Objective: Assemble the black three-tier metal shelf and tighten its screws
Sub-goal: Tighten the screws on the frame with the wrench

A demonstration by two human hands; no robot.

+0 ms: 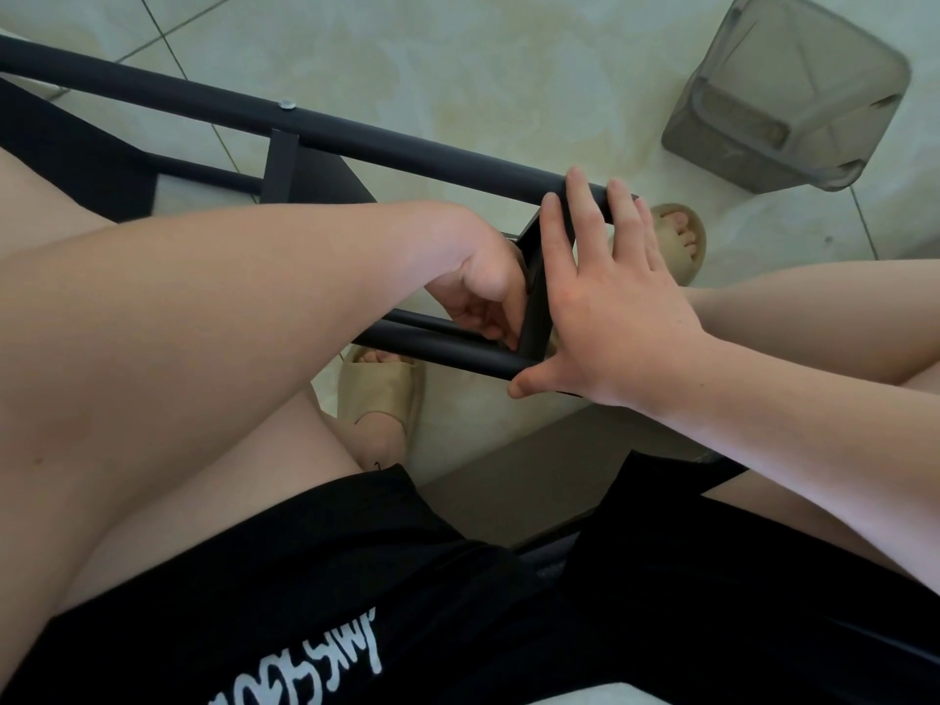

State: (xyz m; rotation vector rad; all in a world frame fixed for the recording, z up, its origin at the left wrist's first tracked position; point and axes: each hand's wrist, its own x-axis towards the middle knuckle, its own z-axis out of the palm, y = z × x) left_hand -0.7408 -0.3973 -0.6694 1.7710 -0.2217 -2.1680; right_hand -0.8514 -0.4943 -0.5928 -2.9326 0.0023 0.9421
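Observation:
The black metal shelf frame [356,139] lies on its side across my lap and the floor, its long tube running from upper left to centre right. A silver screw head [288,104] shows on that tube. My right hand [605,292] lies flat with straight fingers against the frame's end, fingertips on the upper tube and thumb on the lower tube [437,348]. My left hand [480,292] reaches inside the frame with its fingers curled at the joint of the end bar; whatever it pinches is hidden.
A grey translucent plastic bin [793,94] lies tipped on the pale tiled floor at upper right. My feet in beige slippers [379,394] sit under the frame. A black shelf panel [71,160] shows at the left.

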